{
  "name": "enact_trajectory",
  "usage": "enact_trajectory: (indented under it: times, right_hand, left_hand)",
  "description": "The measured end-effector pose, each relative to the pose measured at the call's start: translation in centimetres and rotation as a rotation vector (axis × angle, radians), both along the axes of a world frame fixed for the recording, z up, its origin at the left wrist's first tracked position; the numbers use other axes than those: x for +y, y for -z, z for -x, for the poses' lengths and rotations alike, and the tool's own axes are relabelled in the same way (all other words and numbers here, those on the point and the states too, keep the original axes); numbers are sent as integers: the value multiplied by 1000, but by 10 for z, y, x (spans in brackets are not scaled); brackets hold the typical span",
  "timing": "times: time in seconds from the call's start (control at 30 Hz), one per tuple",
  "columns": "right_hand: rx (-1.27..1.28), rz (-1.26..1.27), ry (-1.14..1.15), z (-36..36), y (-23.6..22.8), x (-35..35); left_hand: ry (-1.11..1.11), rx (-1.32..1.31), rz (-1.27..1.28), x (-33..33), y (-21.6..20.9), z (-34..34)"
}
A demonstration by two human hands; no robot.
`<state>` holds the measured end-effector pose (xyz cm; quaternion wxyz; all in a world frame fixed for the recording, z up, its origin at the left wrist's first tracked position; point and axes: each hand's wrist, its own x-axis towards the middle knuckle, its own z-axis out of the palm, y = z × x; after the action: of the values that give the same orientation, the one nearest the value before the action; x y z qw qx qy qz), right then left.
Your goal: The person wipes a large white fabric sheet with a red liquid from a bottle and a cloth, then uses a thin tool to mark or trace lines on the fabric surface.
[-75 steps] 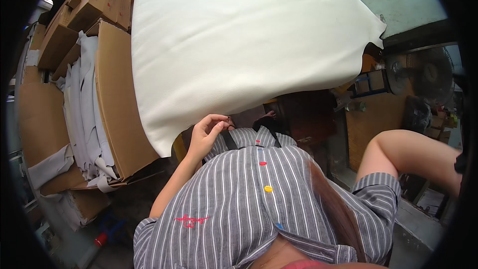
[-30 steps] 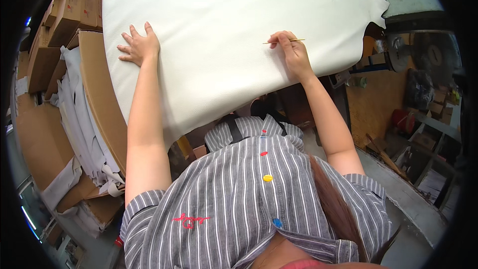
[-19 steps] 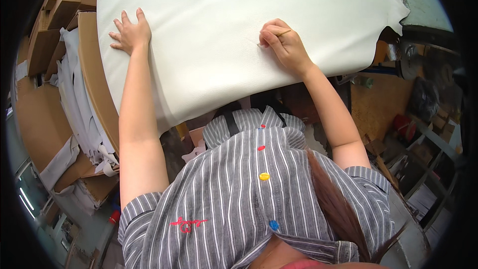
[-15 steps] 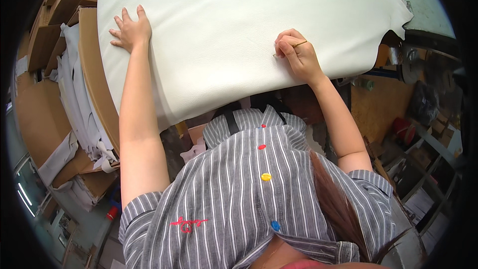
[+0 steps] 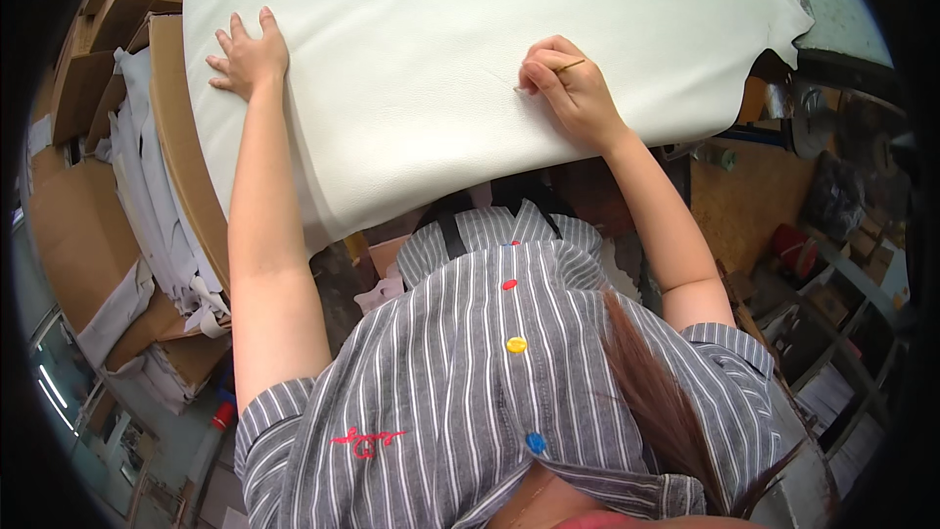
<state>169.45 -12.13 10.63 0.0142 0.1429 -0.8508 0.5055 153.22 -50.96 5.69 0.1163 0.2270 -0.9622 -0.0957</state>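
Observation:
A large sheet of white grained leather (image 5: 421,59) covers the work surface in front of me, with an irregular edge at its far right. My left hand (image 5: 253,57) lies flat on its left part, fingers spread. Over the middle right of the sheet, my right hand (image 5: 571,93) is closed in a writing grip around a slim yellowish pen (image 5: 571,65). The pen's pale tip (image 5: 519,88) points down and left at the leather. Whether it touches the surface I cannot tell. Around the tip, no clear mark can be made out.
Cardboard boxes (image 5: 83,225) stand to my left, one holding folded pale leather pieces (image 5: 152,176). A greenish tabletop (image 5: 832,10) shows beyond the sheet at the far right. Below it are a metal roller (image 5: 811,118) and a cluttered rack (image 5: 832,333). The leather's front edge hangs close to my body.
My right hand, with the pen, has moved a little left and away from me over the leather. My left hand stays spread on the sheet. The whole view has shifted slightly.

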Motion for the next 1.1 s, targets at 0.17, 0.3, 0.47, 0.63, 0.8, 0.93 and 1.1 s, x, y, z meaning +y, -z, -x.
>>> enact_trajectory:
  times: [0.17, 0.3, 0.47, 0.63, 0.8, 0.93, 1.1]
  right_hand:
    - [98, -19, 2, 6, 2, -8]
    - [31, -84, 15, -32, -2, 31]
    - [-175, 449, 214, -27, 0, 25]
    - [-213, 588, 359, 23, 10, -26]
    - [-125, 431, 153, 65, 6, -93]
    - [-98, 382, 239, 102, 15, -113]
    - [-42, 408, 318, 119, 13, -130]
  left_hand:
    - [6, -53, 78, -11, 6, 5]
    - [94, -215, 135, -42, -13, 22]
    - [-20, -67, 145, -57, 10, 18]
    - [-28, -25, 92, -50, 2, 12]
    - [-29, -7, 93, -45, 2, 12]
    - [-32, -14, 93, -44, 2, 12]
    - [-30, 29, 80, -47, 6, 12]
